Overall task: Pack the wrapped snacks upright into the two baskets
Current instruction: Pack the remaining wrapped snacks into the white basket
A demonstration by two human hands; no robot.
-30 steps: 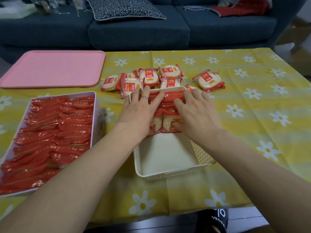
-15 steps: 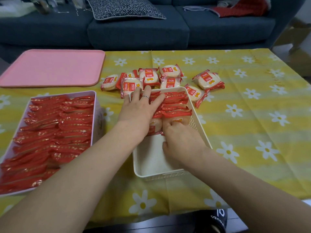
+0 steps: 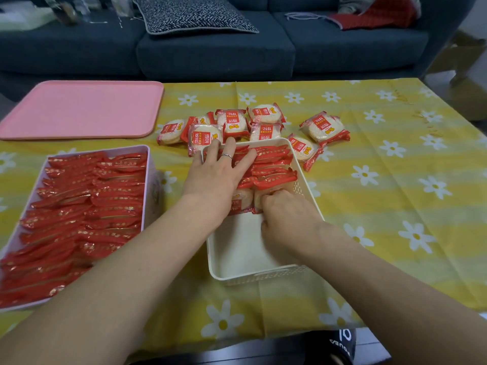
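Observation:
A white basket (image 3: 263,276) stands in the middle of the table, its far half filled with red-wrapped snacks (image 3: 274,164) standing on edge. My left hand (image 3: 213,177) lies flat on top of the left part of that row, fingers straight. Inside the basket, my right hand (image 3: 287,217) curls its fingers on the front-most snack (image 3: 264,194) of the right column. The near half of the basket floor is bare. A lilac basket (image 3: 147,164) at the left is packed full of upright snacks (image 3: 87,206). Several loose snacks (image 3: 237,122) lie flat beyond the white basket.
An empty pink tray (image 3: 79,109) sits at the far left of the yellow flowered tablecloth (image 3: 395,206). A dark blue sofa (image 3: 210,54) with a patterned cushion runs behind the table. The table's near edge is just below my forearms.
My right hand came off the top of the snack row, drew back into the basket and took hold of the front snack. The left hand stayed put.

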